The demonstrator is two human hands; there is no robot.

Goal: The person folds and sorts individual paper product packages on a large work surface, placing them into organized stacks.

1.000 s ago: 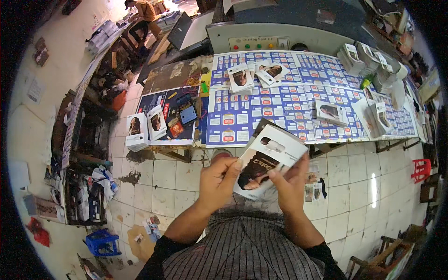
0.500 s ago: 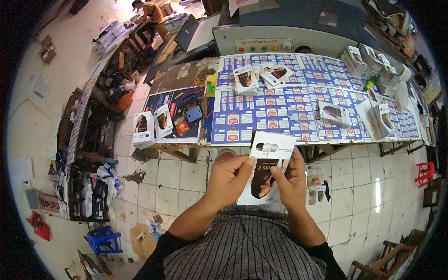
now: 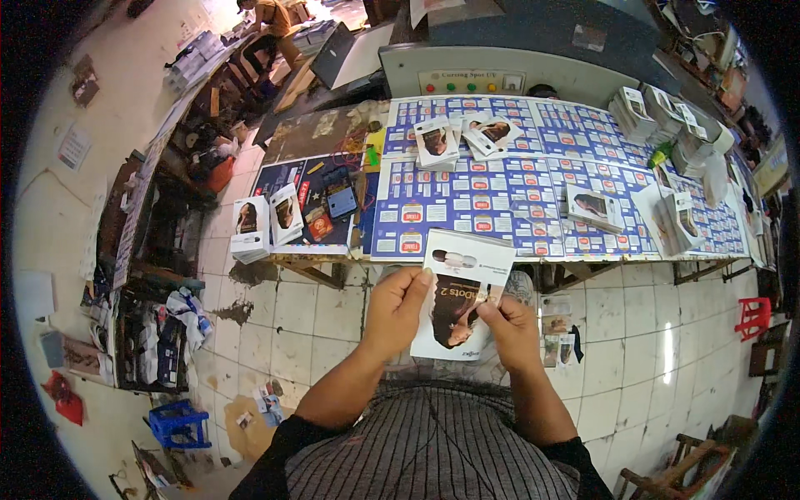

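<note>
A white printed card point(image 3: 450, 293), bearing a dark-haired portrait and a row of small oval earbud pictures, is upside down in front of my body. My left hand point(image 3: 395, 312) grips its left edge, thumb on the front. At the right edge my right hand point(image 3: 512, 335) pinches it, with the thumb pressed on the printed face. The other fingers are mostly hidden behind the card. Whether it is one sheet or several layers, I cannot tell. Just beyond it lies the table point(image 3: 500, 254), covered with blue printed sheets.
Matching stacks lie on the table: one at the left point(image 3: 250, 225), one at the back middle point(image 3: 436, 143), one at the right point(image 3: 594, 207). A phone-like device point(image 3: 342, 202) sits on the left part. A blue stool point(image 3: 179, 423) and a red stool point(image 3: 754, 317) stand on the floor.
Both hands and the card have shifted slightly left, and the card has turned flatter toward me. My right hand has moved lower along its edge, showing more of the print.
</note>
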